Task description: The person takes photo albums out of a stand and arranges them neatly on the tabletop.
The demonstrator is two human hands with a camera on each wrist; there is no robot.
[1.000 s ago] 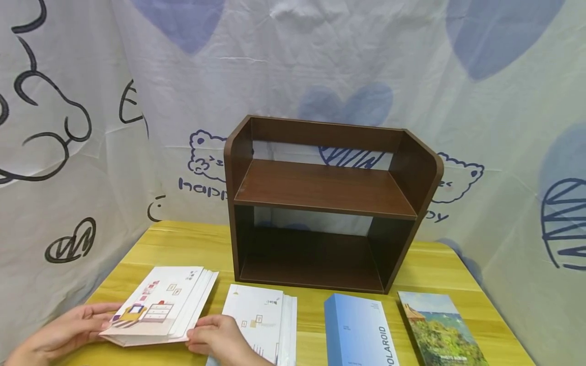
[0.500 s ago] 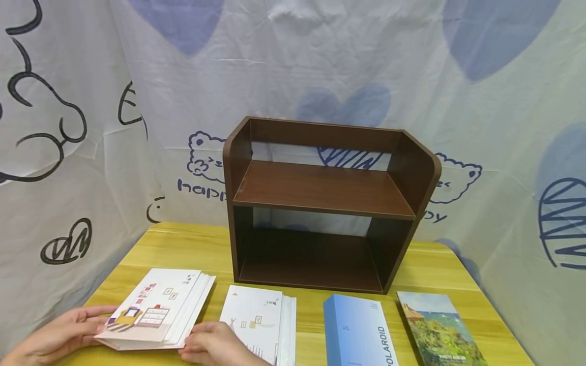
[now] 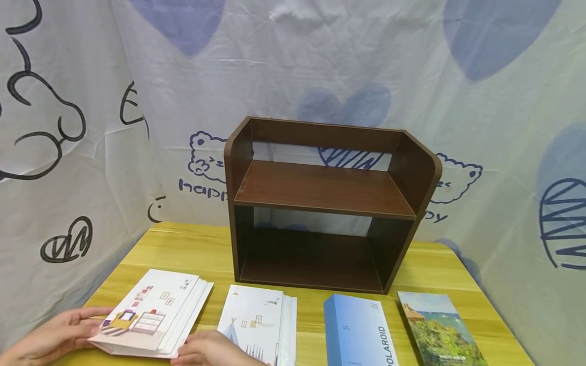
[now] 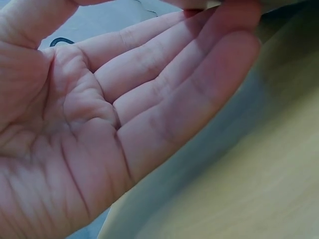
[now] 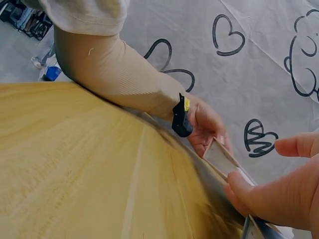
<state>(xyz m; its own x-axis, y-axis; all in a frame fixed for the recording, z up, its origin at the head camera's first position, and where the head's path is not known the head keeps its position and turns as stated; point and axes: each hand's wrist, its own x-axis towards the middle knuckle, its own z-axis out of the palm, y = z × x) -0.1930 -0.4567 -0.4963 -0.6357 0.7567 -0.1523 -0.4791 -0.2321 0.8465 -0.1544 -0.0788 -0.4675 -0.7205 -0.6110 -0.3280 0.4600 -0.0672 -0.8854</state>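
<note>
A white photo album [image 3: 142, 312] with a yellow armchair and drawers on its cover lies at the table's left front in the head view. My left hand [image 3: 61, 333] holds its near left corner; in the left wrist view the long fingers of that hand [image 4: 149, 84] reach to the album's edge at the top. At the near right corner, my right hand [image 3: 212, 348] grips the same album with thumb and fingers. The right wrist view shows the album's narrow end [image 5: 222, 159] between both hands. A second white photo album [image 3: 256, 325] lies beside my right hand, partly covered by it.
A dark brown two-tier shelf [image 3: 325, 208] stands at the back of the wooden table [image 3: 187, 244]. To the right lie a blue box-like Polaroid album [image 3: 359, 330] and a landscape-covered photo album [image 3: 441, 328]. A printed cloth [image 3: 293, 66] hangs behind.
Both hands have shifted the held album a little left and toward the near edge, turning it slightly. More of the second white album's cover now shows. The shelf and other albums stay put.
</note>
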